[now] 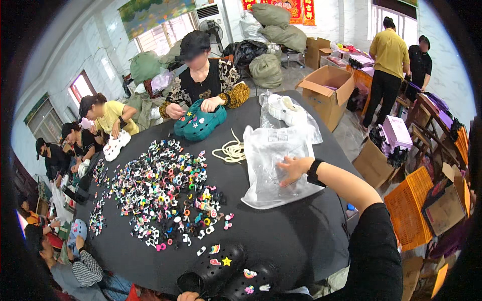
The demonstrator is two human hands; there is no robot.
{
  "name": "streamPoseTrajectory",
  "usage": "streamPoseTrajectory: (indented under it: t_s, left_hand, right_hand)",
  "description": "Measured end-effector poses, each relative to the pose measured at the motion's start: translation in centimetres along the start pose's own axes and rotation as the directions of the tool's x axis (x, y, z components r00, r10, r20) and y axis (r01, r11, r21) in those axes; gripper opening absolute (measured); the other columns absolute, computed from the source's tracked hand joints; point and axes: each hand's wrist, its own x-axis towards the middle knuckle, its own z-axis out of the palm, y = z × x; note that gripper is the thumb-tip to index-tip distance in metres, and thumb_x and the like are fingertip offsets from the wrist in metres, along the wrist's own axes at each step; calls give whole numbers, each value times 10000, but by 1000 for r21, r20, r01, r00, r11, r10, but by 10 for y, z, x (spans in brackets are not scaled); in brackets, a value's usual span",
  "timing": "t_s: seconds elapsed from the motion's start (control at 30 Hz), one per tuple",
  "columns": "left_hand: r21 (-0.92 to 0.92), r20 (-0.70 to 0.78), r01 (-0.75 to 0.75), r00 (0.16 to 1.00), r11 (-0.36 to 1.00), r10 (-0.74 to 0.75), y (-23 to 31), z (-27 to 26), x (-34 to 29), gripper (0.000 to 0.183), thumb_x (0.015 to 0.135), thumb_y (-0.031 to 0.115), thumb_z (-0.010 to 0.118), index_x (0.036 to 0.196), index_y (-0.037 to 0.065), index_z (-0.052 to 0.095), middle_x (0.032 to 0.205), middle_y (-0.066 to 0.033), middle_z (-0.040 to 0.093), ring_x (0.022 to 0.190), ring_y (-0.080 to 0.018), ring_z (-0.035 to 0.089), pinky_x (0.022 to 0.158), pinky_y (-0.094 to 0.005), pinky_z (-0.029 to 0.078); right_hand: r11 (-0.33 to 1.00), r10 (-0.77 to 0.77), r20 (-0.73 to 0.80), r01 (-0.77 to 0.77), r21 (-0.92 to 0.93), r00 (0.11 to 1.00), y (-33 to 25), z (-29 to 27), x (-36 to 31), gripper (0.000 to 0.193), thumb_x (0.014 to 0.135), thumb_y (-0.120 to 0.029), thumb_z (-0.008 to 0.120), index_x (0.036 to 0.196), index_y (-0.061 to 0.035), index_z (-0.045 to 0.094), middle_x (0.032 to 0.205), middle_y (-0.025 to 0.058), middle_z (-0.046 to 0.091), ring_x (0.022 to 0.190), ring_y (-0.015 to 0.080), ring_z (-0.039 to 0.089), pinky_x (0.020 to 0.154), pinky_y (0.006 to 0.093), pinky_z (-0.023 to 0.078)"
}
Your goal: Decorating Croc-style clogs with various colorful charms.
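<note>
My right hand [295,170] lies with its fingers spread on a clear, frosted plastic bag [263,188], which is flat on the dark table. At the lower edge, my left hand [190,296], partly cut off, is closed at the heel of a black clog [217,268]. A yellow star, a rainbow and a pink-red charm decorate that clog's top. Beside it sits a second black clog [258,276] with a rainbow, a pink charm and a white hand-shaped charm. A large heap of small colourful shoe charms [155,193] spreads to the left of the bag.
Across the dark table [296,236], a co-worker holds a green clog [201,125]. A pale cord [232,149] and bagged white clogs [286,110] lie near the bag. Several people work along the left. Cardboard boxes [329,95] and an orange crate [409,210] stand to the right.
</note>
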Motion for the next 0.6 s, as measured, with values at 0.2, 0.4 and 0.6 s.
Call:
streamPoseTrajectory:
  t_s: [0.2,0.4,0.6]
  left_hand:
    - [15,35,18,999,1000,-19,-1,-1,-2,244,855,173,482,658,38,535,816,-171,587,756,-355,570,688,-442,437]
    - [15,107,59,992,998,-60,2,-7,2,159,796,116,519,660,35,526,825,-170,588,780,-340,573,705,-438,421]
    - [16,91,61,994,998,-62,6,-6,5,179,789,152,522,659,28,523,811,-178,580,765,-346,566,697,-449,422]
  right_hand:
    - [920,127,-578,122,373,806,83,-76,57,511,871,-475,596,1146,-45,624,1089,227,658,1047,378,616,899,475,476]
    - [995,79,-578,-28,96,812,171,-73,112,274,785,-236,598,1009,-127,714,1252,201,580,1096,383,569,935,443,470]
    - [950,173,-823,129,284,541,168,-45,149,145,780,7,537,856,-87,618,969,170,594,921,373,600,814,431,483]
